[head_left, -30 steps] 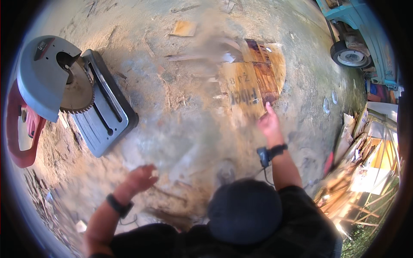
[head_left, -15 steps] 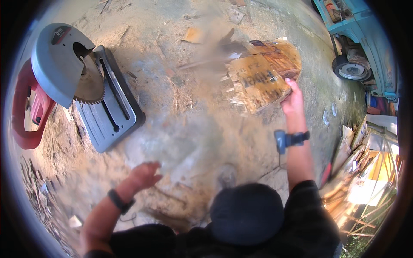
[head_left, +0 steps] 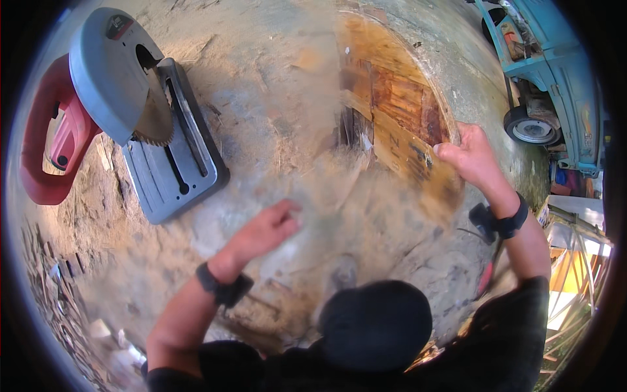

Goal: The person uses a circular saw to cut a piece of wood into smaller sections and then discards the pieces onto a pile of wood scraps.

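Observation:
My right hand [head_left: 475,157] grips a brown, weathered sheet of plywood [head_left: 398,95] by its right edge, thumb on the near face. The sheet has a peeling, ragged surface, dark printed marks and a curved outer edge. Its lower part and left side are blurred. My left hand [head_left: 266,228] hovers over the dusty ground at the middle, holding nothing, its slightly blurred fingers loosely bent and the thumb apart. Ahead and to its left stands a chop saw [head_left: 104,78] with a grey guard, a red handle, a bare toothed blade and a grey slotted base.
Sawdust and wood scraps cover the ground [head_left: 255,117]. A pile of thin wood offcuts [head_left: 49,281] lies at the left rim. On the right are a blue wheeled frame [head_left: 565,78] with a tyre [head_left: 532,124] and a heap of boards and sticks [head_left: 571,268].
The plywood sheet has swung and now shows larger, its face tilted differently. My right hand has shifted right and nearer. The left hand has moved up and right. The saw sits higher in view.

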A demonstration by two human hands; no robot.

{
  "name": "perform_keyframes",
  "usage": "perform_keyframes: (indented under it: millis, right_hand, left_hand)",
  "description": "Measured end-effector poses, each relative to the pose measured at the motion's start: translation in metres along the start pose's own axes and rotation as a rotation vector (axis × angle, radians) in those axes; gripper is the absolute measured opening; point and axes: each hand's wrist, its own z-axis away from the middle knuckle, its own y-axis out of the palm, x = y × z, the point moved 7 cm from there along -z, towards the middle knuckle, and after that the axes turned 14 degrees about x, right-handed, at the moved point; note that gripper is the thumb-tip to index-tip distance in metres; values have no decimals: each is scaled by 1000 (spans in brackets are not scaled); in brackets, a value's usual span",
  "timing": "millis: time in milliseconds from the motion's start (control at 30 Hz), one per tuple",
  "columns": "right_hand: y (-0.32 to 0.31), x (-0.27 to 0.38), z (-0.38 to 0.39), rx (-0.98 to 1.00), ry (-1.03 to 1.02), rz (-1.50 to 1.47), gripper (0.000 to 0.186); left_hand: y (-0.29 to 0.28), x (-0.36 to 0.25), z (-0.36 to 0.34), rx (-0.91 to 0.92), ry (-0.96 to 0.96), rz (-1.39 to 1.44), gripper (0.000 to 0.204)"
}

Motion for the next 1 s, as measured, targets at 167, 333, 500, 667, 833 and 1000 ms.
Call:
perform_keyframes:
  millis: [167,333,500,667,833,1000]
  right_hand:
    - [47,49,13,15,-165,483,41]
    - [96,62,37,116,-147,738,47]
    - [102,63,39,141,-116,680,42]
    - [56,32,39,73,293,418,53]
    - [35,3,31,-125,-85,-26,44]
    - [5,-44,30,-134,-29,-276,39]
  left_hand:
    - [8,-33,10,-137,231,470,71]
    - [9,-44,23,-138,252,649,74]
    - [14,-38,22,-160,251,664,71]
    - [19,-13,19,-188,155,526,61]
    - [21,5,8,-206,166,483,52]
    - [27,19,-8,-173,67,389,46]
